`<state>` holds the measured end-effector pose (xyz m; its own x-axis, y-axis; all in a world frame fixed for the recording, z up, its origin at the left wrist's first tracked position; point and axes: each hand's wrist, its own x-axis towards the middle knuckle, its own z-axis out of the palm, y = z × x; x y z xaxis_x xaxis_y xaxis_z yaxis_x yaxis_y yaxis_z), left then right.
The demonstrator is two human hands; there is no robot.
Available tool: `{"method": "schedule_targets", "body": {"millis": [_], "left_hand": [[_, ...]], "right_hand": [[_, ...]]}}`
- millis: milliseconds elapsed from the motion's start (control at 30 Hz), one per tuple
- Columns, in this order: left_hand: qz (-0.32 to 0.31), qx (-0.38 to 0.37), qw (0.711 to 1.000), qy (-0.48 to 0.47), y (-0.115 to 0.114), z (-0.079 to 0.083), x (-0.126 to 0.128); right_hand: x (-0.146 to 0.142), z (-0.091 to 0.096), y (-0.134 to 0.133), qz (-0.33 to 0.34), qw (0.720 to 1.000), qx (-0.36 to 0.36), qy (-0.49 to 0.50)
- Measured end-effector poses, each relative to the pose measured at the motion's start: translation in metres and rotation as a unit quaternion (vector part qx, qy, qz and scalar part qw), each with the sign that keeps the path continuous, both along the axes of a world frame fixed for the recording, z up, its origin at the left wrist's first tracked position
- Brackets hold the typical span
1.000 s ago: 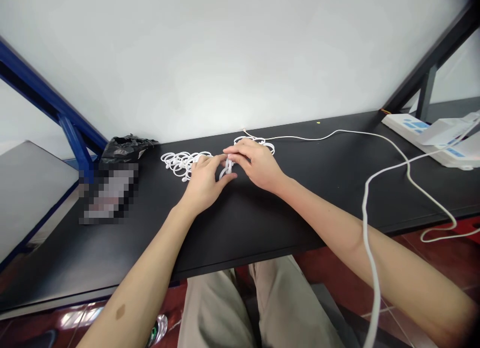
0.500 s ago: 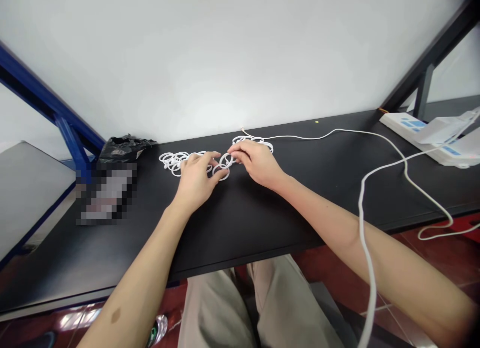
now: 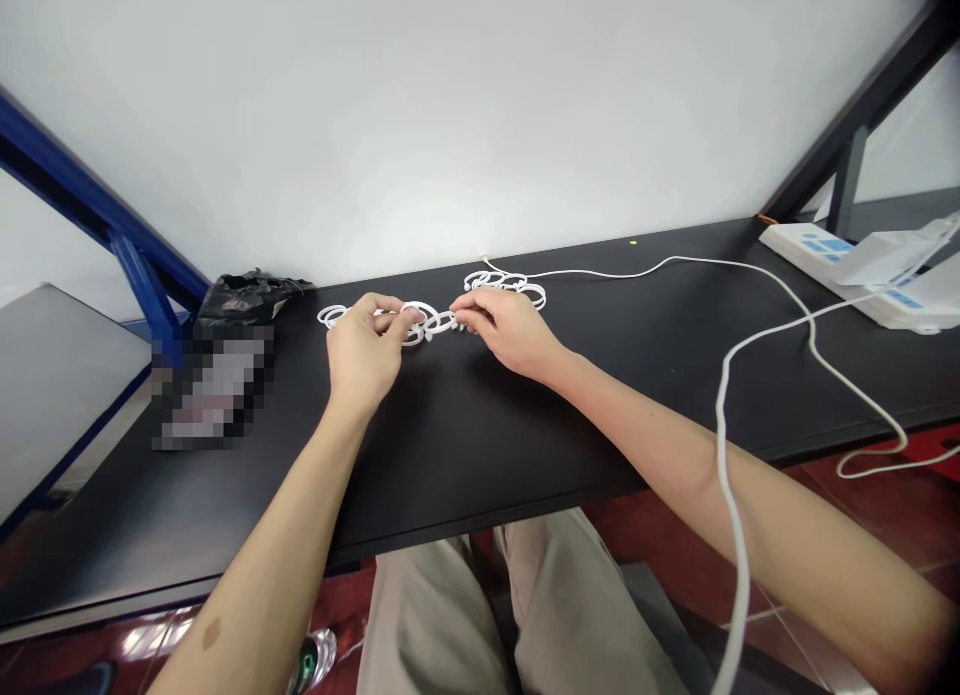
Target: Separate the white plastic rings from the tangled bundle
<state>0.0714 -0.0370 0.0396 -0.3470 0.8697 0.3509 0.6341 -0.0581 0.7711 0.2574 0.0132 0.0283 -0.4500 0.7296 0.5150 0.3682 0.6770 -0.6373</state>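
Observation:
My left hand (image 3: 361, 353) is closed in a pinch on a white plastic ring (image 3: 429, 308), thumb against fingers. My right hand (image 3: 511, 327) also pinches a white ring (image 3: 442, 324) at its small knob end. These rings overlap between the two hands, just above the black table; whether they are linked I cannot tell. More white rings (image 3: 328, 317) lie beyond the left hand, mostly covered by it. Behind the right hand sits another cluster of white rings (image 3: 491, 279).
A crumpled black plastic bag (image 3: 238, 297) lies at the back left of the black table (image 3: 480, 455), by a blue metal brace (image 3: 135, 235). A white cable (image 3: 724, 395) runs over my right forearm. White equipment with blue patches (image 3: 847, 265) stands far right.
My left hand has shifted left and closed from a looser grip. The rings between my hands have moved left and lifted slightly. My right hand has stayed almost in place.

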Motion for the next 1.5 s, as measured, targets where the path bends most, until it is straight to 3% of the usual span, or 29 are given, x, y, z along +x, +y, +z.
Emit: {"method": "schedule_targets", "body": {"millis": [400, 600, 700, 867, 1000, 1233, 1333, 1500], "left_hand": [[0.030, 0.037, 0.983, -0.175, 0.008, -0.007, -0.001], [0.019, 0.074, 0.947, -0.313, 0.011, -0.003, -0.003], [0.014, 0.106, 0.935, -0.339, 0.011, 0.000, -0.003], [0.018, 0.128, 0.945, -0.300, 0.008, 0.002, -0.003], [0.037, 0.103, 0.966, -0.233, 0.007, -0.001, -0.003], [0.054, 0.037, 0.996, -0.060, 0.003, -0.003, -0.002], [0.041, 0.011, 0.999, 0.004, -0.001, 0.001, 0.002], [0.023, -0.020, 0.999, 0.010, -0.002, 0.003, 0.005]], "right_hand": [[-0.007, 0.004, -0.018, 0.042, 0.998, 0.054, 0.006], [-0.008, 0.004, -0.021, 0.042, 0.997, 0.061, -0.002], [-0.007, 0.004, -0.019, 0.032, 0.998, 0.052, -0.010], [-0.004, 0.008, -0.014, 0.022, 0.999, 0.043, -0.016], [-0.002, 0.009, -0.012, 0.005, 0.999, 0.034, -0.012], [-0.008, -0.009, -0.010, 0.024, 0.996, -0.012, -0.085], [-0.014, -0.015, -0.009, 0.031, 0.996, -0.041, -0.071], [-0.019, -0.013, -0.013, 0.035, 0.995, -0.092, -0.012]]}}
